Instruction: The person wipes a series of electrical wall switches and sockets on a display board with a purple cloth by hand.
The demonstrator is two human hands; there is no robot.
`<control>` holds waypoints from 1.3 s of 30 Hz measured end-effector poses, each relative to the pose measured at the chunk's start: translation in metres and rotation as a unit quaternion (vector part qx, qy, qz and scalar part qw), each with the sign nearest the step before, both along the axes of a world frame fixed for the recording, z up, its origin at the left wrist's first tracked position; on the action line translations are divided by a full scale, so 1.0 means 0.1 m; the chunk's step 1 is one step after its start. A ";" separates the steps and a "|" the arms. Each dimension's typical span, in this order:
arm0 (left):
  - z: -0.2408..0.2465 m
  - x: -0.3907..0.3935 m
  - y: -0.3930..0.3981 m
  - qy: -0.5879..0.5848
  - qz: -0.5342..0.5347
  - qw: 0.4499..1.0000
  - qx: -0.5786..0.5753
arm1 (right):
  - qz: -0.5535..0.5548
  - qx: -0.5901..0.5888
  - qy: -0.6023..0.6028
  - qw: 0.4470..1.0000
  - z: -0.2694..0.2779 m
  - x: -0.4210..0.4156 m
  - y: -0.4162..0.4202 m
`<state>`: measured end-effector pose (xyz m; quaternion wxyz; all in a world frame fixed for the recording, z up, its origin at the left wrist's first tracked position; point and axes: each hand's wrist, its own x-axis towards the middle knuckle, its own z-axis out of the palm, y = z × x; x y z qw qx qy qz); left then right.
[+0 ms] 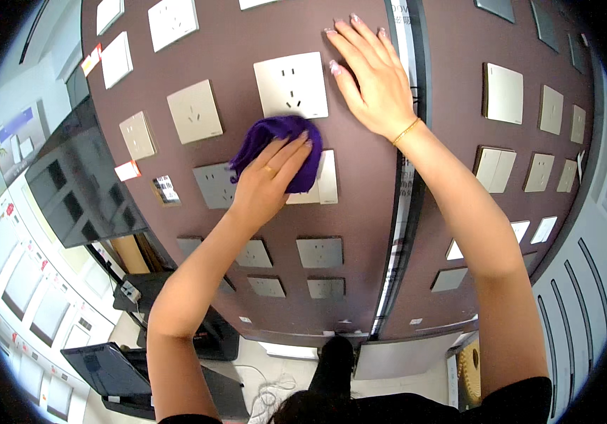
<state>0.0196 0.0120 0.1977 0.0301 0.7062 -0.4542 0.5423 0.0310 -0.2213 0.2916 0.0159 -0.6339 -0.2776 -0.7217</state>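
Observation:
My left hand (266,183), with a ring on one finger, presses a bunched purple cloth (277,127) against an upright brown display panel (359,212). The cloth meets the lower edge of a white wall socket plate (309,90). It also covers part of a cream switch plate (328,180) below. A grey socket plate (211,183) is partly hidden behind the cloth and my left hand. My right hand (375,85) lies flat on the panel, to the right of the white socket, fingers spread and holding nothing. A thin gold bracelet (407,132) circles that wrist.
A dark vertical strip (412,175) divides the panel, and more switch plates (504,93) are mounted right of it. At the left stand a large dark screen (83,175) and an open laptop (105,368). White cables (266,395) lie on the floor near my leg.

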 end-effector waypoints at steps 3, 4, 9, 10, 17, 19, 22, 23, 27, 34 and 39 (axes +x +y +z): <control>-0.03 0.01 -0.07 0.003 -0.008 0.999 0.039 | -0.031 -0.007 0.001 1.000 -0.02 -0.03 0.02; -0.01 0.00 -0.07 -0.005 -0.006 0.999 0.038 | -0.043 -0.007 0.005 0.999 -0.03 -0.04 0.02; 0.13 -0.04 0.28 -0.052 -0.015 0.997 -0.052 | -0.070 -0.020 0.003 0.997 -0.02 -0.10 0.06; 0.20 -0.03 0.39 -0.097 -0.006 0.990 -0.099 | -0.083 -0.018 -0.004 0.996 -0.02 -0.10 0.08; 0.86 0.19 0.71 -0.168 0.027 0.951 -0.258 | -0.086 -0.017 -0.013 0.996 -0.04 -0.11 0.07; 0.89 0.31 0.70 -0.039 0.055 0.952 -0.299 | -0.080 -0.016 -0.019 0.996 -0.02 -0.11 0.10; 0.77 0.49 0.64 -0.134 0.092 0.953 -0.254 | -0.086 -0.019 0.033 0.996 -0.01 -0.23 0.12; 0.77 0.48 0.68 -0.142 0.100 0.952 -0.250 | -0.079 -0.018 0.051 0.995 0.00 -0.28 0.15; 0.72 0.46 0.63 -0.158 0.115 0.953 -0.231 | -0.069 -0.023 0.044 0.996 0.00 -0.30 0.13; 0.71 0.44 0.60 -0.198 0.115 0.949 -0.215 | -0.076 -0.019 0.038 0.996 -0.01 -0.29 0.13; 0.74 0.42 0.64 -0.205 0.112 0.951 -0.201 | -0.102 -0.022 0.041 0.994 -0.02 -0.26 0.13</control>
